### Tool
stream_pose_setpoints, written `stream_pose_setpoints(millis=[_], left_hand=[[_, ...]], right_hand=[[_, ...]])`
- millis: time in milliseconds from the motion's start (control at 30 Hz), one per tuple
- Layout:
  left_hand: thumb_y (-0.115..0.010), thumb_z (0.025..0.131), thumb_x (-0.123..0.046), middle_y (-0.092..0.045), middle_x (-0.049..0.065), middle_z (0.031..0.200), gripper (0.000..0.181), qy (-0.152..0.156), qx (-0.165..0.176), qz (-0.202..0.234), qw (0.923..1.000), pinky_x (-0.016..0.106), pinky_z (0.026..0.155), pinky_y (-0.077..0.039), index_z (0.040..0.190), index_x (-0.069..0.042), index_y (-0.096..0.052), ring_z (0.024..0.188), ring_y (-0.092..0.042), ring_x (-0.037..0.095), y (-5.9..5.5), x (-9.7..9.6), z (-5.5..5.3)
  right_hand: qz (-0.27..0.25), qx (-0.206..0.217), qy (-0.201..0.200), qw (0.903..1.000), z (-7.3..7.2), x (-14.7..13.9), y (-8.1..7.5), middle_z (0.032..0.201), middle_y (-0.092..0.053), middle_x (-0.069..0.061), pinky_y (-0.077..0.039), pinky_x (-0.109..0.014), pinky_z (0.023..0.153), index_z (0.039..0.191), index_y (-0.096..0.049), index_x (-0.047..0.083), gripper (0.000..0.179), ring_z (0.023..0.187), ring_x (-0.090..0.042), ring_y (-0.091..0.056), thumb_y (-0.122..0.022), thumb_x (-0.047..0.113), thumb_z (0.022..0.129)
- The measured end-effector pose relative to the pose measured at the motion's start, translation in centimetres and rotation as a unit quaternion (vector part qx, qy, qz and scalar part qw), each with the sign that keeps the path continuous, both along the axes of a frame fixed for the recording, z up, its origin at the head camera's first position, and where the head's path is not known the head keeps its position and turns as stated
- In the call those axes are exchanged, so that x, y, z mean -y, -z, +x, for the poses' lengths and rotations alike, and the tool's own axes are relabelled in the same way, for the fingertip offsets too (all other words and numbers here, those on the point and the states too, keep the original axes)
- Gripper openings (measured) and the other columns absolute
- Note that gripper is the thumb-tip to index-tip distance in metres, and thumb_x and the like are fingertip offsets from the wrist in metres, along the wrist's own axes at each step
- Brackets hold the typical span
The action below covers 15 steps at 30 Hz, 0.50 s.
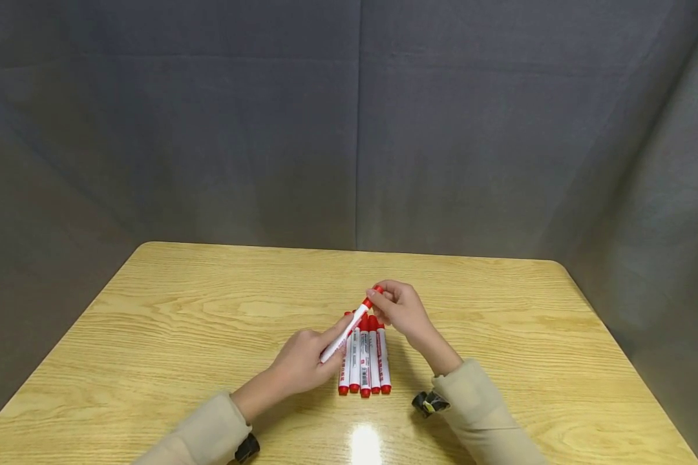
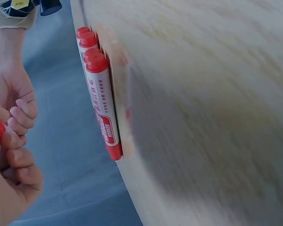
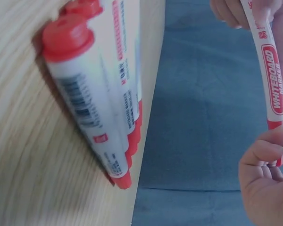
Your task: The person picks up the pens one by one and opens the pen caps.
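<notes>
My left hand (image 1: 302, 360) holds a white whiteboard marker (image 1: 344, 334) with a red cap, tilted up to the right. At its upper end, my right hand (image 1: 404, 310) pinches the red cap between thumb and fingers. In the right wrist view the held marker (image 3: 272, 80) shows its "WHITEBOARD MARKER" label, and the cap is partly hidden by the fingers. Below the hands, several more red-capped markers (image 1: 364, 361) lie side by side in a row on the table. The left wrist view shows one end of that row, a marker (image 2: 103, 103) with red print.
The wooden table (image 1: 209, 290) has rounded far corners, and a dark grey curtain (image 1: 238, 142) hangs behind it and at the sides. Black wrist cameras are strapped at both sleeves, one (image 1: 430, 403) near the right cuff. Light glares off the near table surface.
</notes>
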State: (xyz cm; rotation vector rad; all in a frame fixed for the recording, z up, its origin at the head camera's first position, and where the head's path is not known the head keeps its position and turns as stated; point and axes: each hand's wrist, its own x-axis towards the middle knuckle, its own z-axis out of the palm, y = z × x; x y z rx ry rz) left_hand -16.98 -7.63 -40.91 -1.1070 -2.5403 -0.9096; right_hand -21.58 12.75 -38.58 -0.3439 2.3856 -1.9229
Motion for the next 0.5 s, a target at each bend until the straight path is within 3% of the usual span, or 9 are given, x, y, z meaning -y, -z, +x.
stream_pose_setpoints(millis=[100,200,400,500], left_hand=[[-0.057,0.088,-0.014,-0.043,-0.008,0.050,0.048,0.004,-0.020,0.022,0.9996,0.009,0.035,-0.025,0.132,0.000,-0.046,0.038,-0.024,-0.006,0.0,0.0,0.0],[-0.056,0.089,-0.011,-0.043,-0.008,0.051,0.046,0.031,-0.006,0.047,0.9984,0.010,0.035,-0.026,0.131,0.004,-0.045,0.039,-0.024,-0.007,-0.1,0.0,-0.1],[-0.053,0.089,-0.005,-0.045,-0.007,0.052,0.044,0.083,0.051,0.110,0.9892,0.012,0.035,-0.026,0.131,0.006,-0.044,0.040,-0.023,-0.007,-0.5,-0.2,-0.1],[-0.051,0.090,-0.002,-0.063,0.010,0.069,0.042,0.099,0.110,0.157,0.9764,0.014,0.037,-0.027,0.130,0.007,-0.044,0.041,-0.024,-0.004,-0.6,-0.3,-0.1]], right_hand=[[-0.024,0.010,-0.003,0.9997,0.2,-0.1,-0.2,0.062,-0.052,-0.004,-0.038,-0.021,0.048,0.090,-0.057,-0.008,0.018,0.052,-0.010,-0.045,-0.053,0.010,0.092],[-0.053,0.010,-0.010,0.9985,0.4,-0.2,-0.2,0.062,-0.052,-0.003,-0.039,-0.020,0.049,0.089,-0.054,-0.011,0.018,0.052,-0.009,-0.045,-0.051,0.007,0.092],[-0.120,0.002,-0.036,0.9921,1.0,-0.6,-0.2,0.059,-0.048,-0.001,-0.037,-0.019,0.049,0.088,-0.050,-0.012,0.016,0.051,-0.008,-0.042,-0.047,0.003,0.093],[-0.142,-0.004,-0.040,0.9891,1.1,-0.6,-0.2,0.058,-0.048,0.000,-0.037,-0.018,0.049,0.090,-0.049,-0.013,0.016,0.051,-0.007,-0.042,-0.047,0.003,0.093]])
